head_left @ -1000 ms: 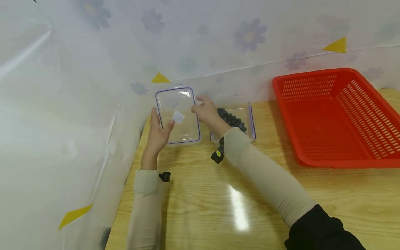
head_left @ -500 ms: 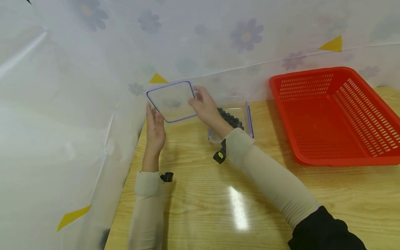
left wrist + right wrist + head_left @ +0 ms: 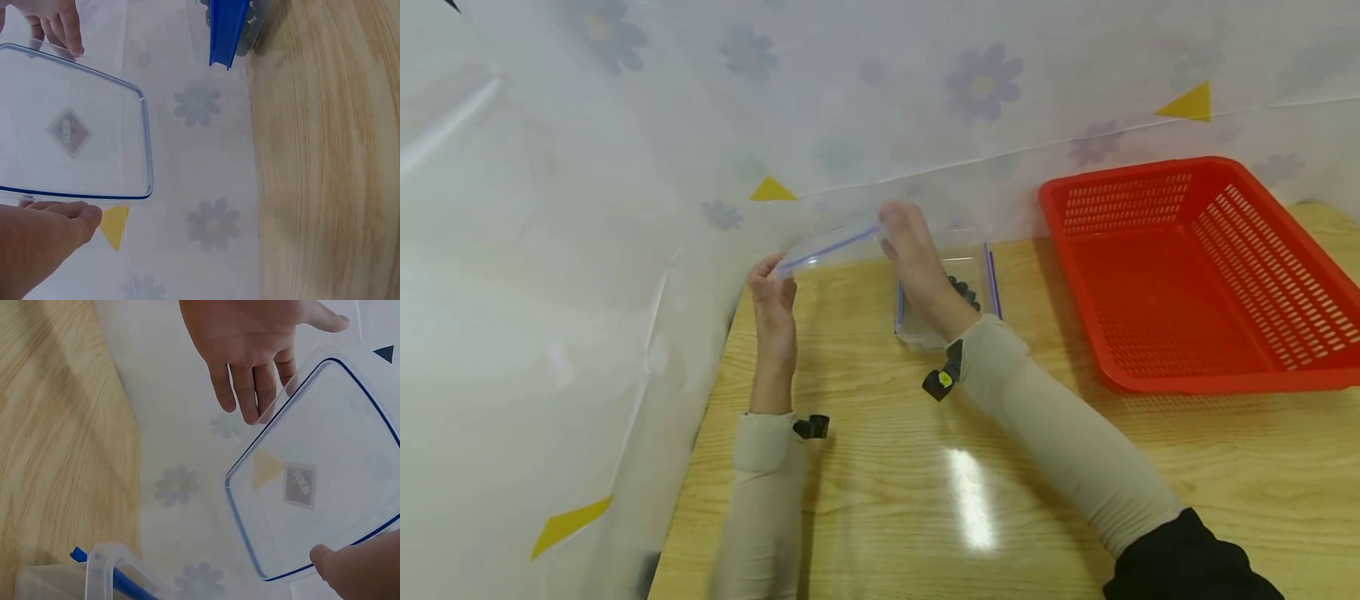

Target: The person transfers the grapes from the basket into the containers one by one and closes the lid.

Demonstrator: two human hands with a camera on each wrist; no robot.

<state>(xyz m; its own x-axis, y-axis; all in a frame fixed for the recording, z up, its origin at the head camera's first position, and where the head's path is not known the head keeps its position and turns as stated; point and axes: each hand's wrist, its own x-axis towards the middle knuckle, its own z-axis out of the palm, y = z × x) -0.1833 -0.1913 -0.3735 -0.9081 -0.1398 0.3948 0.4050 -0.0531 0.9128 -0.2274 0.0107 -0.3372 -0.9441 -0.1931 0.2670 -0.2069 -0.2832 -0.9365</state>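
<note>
So the biggest thing here is a pale flowery plastic sheet (image 3: pixel 850 100) filling the top and left of the head view. Below it is a wood-grain desk (image 3: pixel 880 467), taking up the bottom middle and running off to the right. A red slotted basket (image 3: pixel 1157 283) sits on the right side of the frame. Two beige sleeves (image 3: pixel 1060 425) come up from the bottom, with something black over the right one near the lower right.

Around the centre there's a clear box (image 3: pixel 917 331) with blue strips on its sides. The clear blue-rimmed piece (image 3: pixel 337 437) is up in the air just left of that box, tilted and seen nearly edge-on from the head.

Hands: the right hand (image 3: pixel 919 258) pinches the piece's right edge, thumb over the rim. The left hand (image 3: pixel 775 321) is at the other edge with fingers straight and thumb sticking away.

Smaller stuff: black grape-like fruit (image 3: pixel 964 293) inside the box, partly behind the right hand, yellow triangles (image 3: pixel 1189 103) on the sheet, and a little square label (image 3: pixel 300 484) on the clear piece.
</note>
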